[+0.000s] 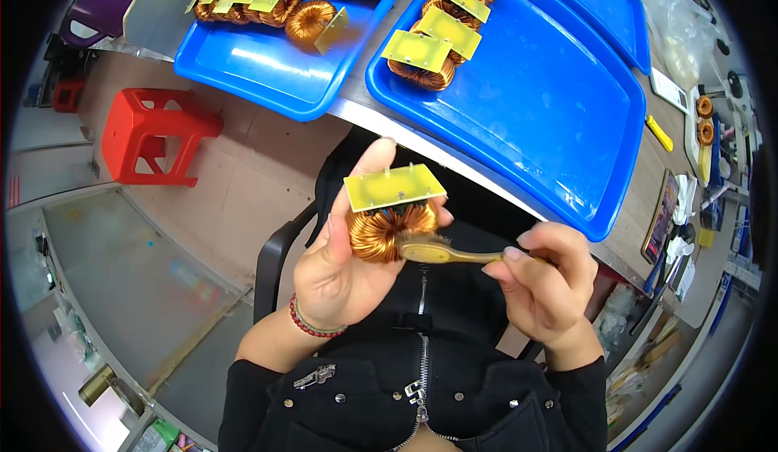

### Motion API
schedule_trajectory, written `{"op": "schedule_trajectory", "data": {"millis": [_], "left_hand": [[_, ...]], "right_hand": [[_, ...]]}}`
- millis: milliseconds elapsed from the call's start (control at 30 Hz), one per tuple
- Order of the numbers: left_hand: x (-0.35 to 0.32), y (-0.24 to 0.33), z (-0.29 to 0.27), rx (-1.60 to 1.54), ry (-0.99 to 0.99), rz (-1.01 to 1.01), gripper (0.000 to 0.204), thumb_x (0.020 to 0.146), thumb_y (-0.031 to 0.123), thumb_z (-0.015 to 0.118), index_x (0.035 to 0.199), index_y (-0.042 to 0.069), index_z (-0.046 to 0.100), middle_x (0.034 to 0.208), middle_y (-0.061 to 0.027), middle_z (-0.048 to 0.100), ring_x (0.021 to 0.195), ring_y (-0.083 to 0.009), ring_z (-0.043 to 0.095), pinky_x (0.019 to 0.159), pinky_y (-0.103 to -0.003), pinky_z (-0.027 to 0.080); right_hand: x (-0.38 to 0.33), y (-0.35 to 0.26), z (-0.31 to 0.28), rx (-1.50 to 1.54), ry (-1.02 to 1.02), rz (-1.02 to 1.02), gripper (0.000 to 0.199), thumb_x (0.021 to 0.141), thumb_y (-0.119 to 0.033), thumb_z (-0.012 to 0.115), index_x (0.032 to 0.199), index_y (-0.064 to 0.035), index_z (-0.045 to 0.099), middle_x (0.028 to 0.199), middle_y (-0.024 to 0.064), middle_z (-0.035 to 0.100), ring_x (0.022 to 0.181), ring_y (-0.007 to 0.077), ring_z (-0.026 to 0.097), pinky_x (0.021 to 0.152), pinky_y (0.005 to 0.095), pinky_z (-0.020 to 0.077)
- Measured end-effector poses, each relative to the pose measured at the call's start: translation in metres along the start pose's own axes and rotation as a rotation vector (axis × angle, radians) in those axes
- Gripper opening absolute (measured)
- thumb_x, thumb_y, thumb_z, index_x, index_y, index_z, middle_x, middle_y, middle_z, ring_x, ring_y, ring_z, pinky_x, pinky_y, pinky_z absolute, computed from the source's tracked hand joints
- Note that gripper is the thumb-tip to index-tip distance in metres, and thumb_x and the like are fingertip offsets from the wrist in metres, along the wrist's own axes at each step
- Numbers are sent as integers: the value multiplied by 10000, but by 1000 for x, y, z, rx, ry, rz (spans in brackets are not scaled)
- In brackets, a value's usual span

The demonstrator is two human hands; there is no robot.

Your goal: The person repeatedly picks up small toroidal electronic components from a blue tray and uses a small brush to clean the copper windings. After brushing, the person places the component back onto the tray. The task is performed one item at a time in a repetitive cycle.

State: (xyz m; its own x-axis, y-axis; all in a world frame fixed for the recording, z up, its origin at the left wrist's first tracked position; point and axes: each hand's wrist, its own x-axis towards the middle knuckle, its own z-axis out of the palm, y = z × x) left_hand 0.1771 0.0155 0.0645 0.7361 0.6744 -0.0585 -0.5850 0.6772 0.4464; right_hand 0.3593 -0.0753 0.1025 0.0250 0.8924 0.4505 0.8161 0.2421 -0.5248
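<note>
In my left hand point(328, 269) rests a copper-wound toroidal coil point(377, 233), its fingers curled round the winding. A flat yellow board point(395, 187) with short metal pins sits on top of the coil, tilted toward me. My right hand point(547, 282) pinches the thin handle of a small brush point(442, 253) between thumb and fingers. The bristles touch the right side of the winding. Both hands are above my lap, in front of the table edge.
Two blue trays, the left one point(243, 75) and the right one point(519, 136), hold several more coils with yellow boards. A yellow-handled cutter point(659, 133) and a phone point(660, 215) lie on the table at right. A red stool point(158, 136) stands on the floor at left.
</note>
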Motion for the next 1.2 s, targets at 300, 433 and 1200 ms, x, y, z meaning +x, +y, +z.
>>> {"op": "schedule_trajectory", "data": {"millis": [300,433,1200], "left_hand": [[-2,-6,-2,-8,74,9,627,936,428,334,1431,157,59,1255,-230,377,1187,-353,415,1029,-441,300],[-4,-4,-5,-100,72,-29,610,939,425,305,1425,151,58,1272,-208,395,1201,-337,413,1017,-436,328],[1,-8,-17,1634,241,828,909,549,135,834,1267,-79,318,977,-132,542,800,-238,529,683,-327,443]], "right_hand": [[5,-4,-3,-78,-8,47,206,629,-96,767,705,-45,583,858,122,584,537,157,522,452,251,411],[5,3,-16,-148,210,127,172,640,18,736,716,-14,585,957,139,524,557,130,508,453,235,404],[25,-22,-4,-146,-91,-194,162,613,-30,753,698,-22,615,775,107,563,474,161,515,392,254,399]]}}
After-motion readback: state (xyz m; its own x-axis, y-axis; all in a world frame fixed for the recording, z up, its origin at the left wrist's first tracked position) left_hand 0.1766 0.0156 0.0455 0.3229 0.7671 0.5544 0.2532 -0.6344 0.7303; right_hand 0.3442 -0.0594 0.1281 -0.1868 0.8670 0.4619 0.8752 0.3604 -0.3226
